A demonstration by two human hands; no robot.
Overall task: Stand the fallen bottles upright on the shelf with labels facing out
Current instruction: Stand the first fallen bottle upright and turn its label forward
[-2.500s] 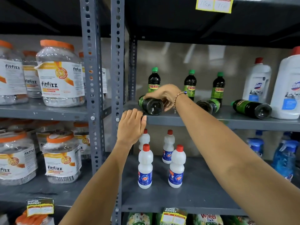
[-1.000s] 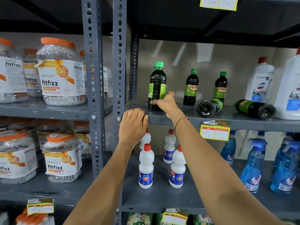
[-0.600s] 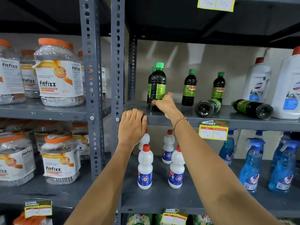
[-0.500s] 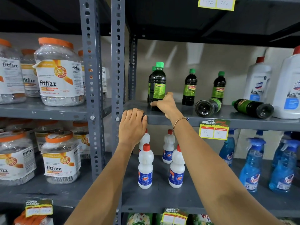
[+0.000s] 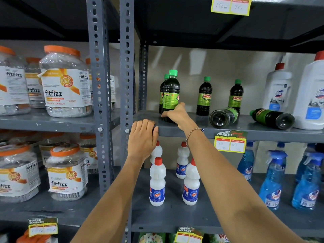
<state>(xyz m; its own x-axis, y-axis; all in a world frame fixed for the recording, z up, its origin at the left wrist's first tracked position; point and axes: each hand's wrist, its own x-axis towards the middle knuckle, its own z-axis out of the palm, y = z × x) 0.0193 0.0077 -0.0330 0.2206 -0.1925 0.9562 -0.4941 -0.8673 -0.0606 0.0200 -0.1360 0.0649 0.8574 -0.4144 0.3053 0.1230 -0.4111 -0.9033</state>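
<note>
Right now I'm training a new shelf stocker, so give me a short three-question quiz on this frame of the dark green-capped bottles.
1. How many dark green-capped bottles lie on their sides on the grey metal shelf?
2. True or false: the left hand grips a bottle.
3. The dark green-capped bottle under the right hand shows: A) its Sunny logo squarely to the front, B) mostly small print, with the logo off to the side.

Key
1. Two: the nearer fallen bottle and the farther fallen bottle.
2. False; it rests on the shelf edge.
3. B.
</note>
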